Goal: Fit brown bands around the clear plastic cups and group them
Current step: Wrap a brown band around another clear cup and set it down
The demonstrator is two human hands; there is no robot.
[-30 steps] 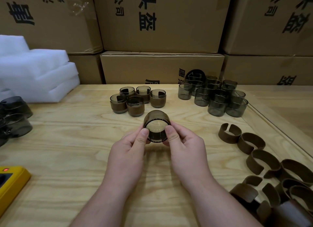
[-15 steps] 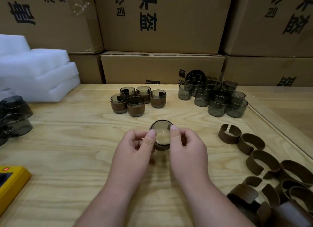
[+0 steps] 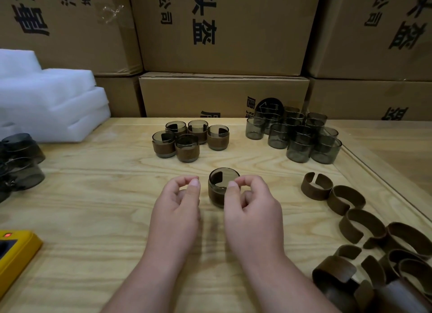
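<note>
At the far left, a stack of white foam sheets (image 3: 46, 97) and some dark tinted cups lying on their sides (image 3: 18, 158) are seen, with a yellow device (image 3: 16, 252) at the near left edge of the pale wooden tabletop (image 3: 93, 207). Five banded cups (image 3: 189, 141) are grouped at the far centre. The left hand (image 3: 177, 207) is held loosely curled just beside the newly banded smoky clear plastic cup (image 3: 223, 187), gripping nothing. The cup stands upright, pinched at its rim by the right hand (image 3: 252, 207). Banding appears finished; the cup is judged ready to be carried to the group, over a clear stretch of tabletop. Unbanded smoky cups (image 3: 297, 135) stand far right, split brown bands (image 3: 350, 207) lie near right, and cardboard boxes (image 3: 224, 32) are stacked behind.
</note>
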